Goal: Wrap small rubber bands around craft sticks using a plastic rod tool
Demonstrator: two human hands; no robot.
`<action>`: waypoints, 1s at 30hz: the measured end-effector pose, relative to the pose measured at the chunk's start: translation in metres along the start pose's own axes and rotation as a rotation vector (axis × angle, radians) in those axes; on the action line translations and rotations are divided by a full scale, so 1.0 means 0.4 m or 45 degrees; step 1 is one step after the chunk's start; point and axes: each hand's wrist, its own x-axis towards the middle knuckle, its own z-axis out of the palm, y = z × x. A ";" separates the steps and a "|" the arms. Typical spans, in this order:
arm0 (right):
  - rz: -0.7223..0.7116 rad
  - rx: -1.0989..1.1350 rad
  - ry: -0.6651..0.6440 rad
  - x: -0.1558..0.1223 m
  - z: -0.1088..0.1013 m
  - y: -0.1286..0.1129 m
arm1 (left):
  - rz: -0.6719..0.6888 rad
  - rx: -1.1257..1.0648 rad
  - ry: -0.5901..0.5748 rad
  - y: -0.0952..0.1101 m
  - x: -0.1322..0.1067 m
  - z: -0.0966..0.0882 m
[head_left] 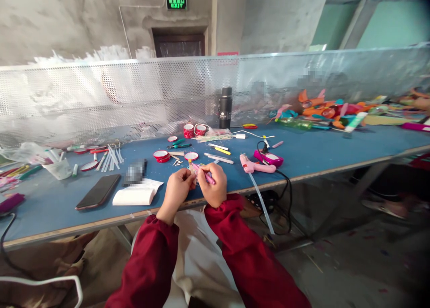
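Just past the table's front edge, my right hand (pixel 214 182) is closed around a slim pink-purple pen-like tool (pixel 210 178). Its exact kind is too small to tell. Close beside it, my left hand (pixel 178 185) has thumb and fingers pinched together at the tool's far end, on something small that I cannot make out. A bit of yellow-orange shows just beyond the fingertips. Right behind the hands lies a red-rimmed white round lid (pixel 191 156). Short wooden stick pieces (pixel 177 155) are scattered left of it, near a stack of red rings (pixel 161 156).
A pink glue gun (pixel 255 165) with a long clear stick lies at right, its black cord hanging down. At left are a phone (pixel 98 192), a white paper roll (pixel 133 196) and a white cup (pixel 58 168) of markers. A black bottle (pixel 225 108) stands by the perforated screen.
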 end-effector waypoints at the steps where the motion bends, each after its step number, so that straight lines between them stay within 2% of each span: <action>1: 0.013 -0.003 0.009 0.000 0.000 0.000 | -0.004 -0.004 0.000 0.002 -0.001 0.000; 6: -0.011 0.033 -0.032 0.000 -0.001 -0.002 | 0.000 0.006 0.010 0.005 -0.003 -0.001; 11: 0.041 0.021 0.023 -0.001 0.000 0.000 | -0.018 0.008 0.002 -0.003 0.001 0.001; 30: 0.005 0.031 0.011 -0.001 -0.002 -0.003 | -0.005 -0.001 0.004 0.002 -0.001 -0.001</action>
